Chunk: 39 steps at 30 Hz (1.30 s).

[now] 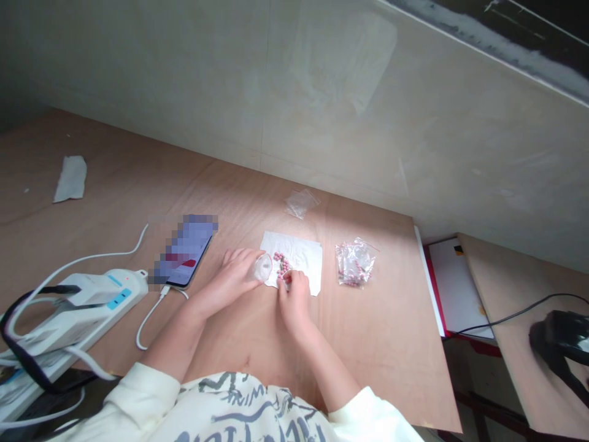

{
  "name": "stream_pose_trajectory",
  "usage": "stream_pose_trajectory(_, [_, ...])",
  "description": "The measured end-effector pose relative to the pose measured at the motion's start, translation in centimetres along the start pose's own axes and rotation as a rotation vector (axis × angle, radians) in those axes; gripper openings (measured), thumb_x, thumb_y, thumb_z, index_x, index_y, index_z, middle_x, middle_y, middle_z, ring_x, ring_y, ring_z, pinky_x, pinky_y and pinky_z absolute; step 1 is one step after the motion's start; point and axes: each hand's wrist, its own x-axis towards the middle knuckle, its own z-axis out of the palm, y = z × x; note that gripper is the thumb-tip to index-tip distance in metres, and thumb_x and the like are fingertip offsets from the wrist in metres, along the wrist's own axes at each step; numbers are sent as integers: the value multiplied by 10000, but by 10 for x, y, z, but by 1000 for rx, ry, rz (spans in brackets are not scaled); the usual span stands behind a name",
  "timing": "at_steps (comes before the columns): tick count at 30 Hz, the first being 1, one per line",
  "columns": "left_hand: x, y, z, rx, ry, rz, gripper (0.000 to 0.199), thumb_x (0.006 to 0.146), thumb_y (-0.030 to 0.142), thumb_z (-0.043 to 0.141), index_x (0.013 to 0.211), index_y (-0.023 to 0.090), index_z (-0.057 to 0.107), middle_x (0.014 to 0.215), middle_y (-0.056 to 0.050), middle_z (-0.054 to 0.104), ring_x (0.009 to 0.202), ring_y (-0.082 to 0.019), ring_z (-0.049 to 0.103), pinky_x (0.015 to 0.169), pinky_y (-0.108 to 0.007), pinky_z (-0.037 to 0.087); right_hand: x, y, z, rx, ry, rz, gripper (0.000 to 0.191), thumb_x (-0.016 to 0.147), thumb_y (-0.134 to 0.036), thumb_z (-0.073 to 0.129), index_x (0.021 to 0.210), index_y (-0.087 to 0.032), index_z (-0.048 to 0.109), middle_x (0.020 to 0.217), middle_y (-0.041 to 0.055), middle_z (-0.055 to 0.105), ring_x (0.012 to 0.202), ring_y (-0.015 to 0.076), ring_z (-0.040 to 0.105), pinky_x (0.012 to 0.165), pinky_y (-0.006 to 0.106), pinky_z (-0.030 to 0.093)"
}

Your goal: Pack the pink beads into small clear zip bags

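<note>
My left hand (239, 270) is wrapped round a small clear round plastic piece (262, 268), shaped like a spool or little cup, and tilts it over the left edge of a white paper sheet (310, 258). Pink beads (280, 261) lie in a small heap on that sheet. The fingertips of my right hand (296, 296) are pinched together at the near side of the heap, and what is between them is too small to make out. To the right, clear plastic packets (356, 263) with pink beads inside lie on the table.
An empty-looking clear bag (301, 203) lies behind the paper. A phone (186, 252) on a white cable is left of my left hand. A power strip (105, 301) with plugs fills the lower left. A paper scrap (71, 178) lies far left. The wall (257, 92) bounds the back.
</note>
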Motion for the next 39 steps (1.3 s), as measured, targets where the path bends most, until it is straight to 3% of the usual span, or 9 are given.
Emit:
stream_pose_trajectory(7, [-8,1,2,36,14,2,388,706,277,525,1071,172,450,1088,-83,523,1030,-246,427,882,-383,275,2,-13,-10,147,29,24,93,736,-230,445,680,-168,487,704,60,528,677,178,464,623,302,357])
stream_pose_trajectory(11, [-9,2,4,54,18,-22,406,688,263,546,1065,150,446,1065,-98,526,1017,-248,430,876,-383,278,3,-31,-17,314,-13,-88,108,745,-257,451,767,-177,520,740,43,549,697,160,477,626,272,365])
stream_pose_trajectory(15, [-8,-3,6,53,35,-13,398,695,273,537,1065,163,440,1077,-96,519,1018,-246,430,876,-392,278,4,-26,-11,155,59,-44,70,725,-223,457,747,-168,493,737,60,530,721,187,462,658,313,356])
stream_pose_trajectory(20, [-5,-11,6,43,34,-12,402,693,304,536,1065,186,440,1089,-85,512,1022,-250,429,888,-399,269,5,-5,4,-5,21,-4,46,712,-184,446,708,-169,490,726,78,522,700,205,457,639,333,349])
stream_pose_trajectory(26, [0,-9,7,45,3,-28,388,692,326,528,1056,217,448,1072,-67,522,1024,-250,433,892,-397,264,8,-12,-4,140,46,6,89,743,-224,446,697,-172,502,717,61,538,694,182,474,628,303,359])
stream_pose_trajectory(30, [3,-4,6,12,-21,-35,396,690,296,524,1067,200,449,1079,-73,522,1033,-245,426,896,-389,265,11,-29,-16,299,-19,-101,99,760,-245,449,763,-186,528,723,37,546,708,161,474,621,268,367])
stream_pose_trajectory(39, [4,-8,5,-1,-4,-22,404,686,316,540,1064,201,456,1085,-75,524,1034,-247,436,889,-395,285,10,-4,0,89,6,-100,115,713,-121,438,745,-184,529,759,52,501,765,187,438,687,315,358])
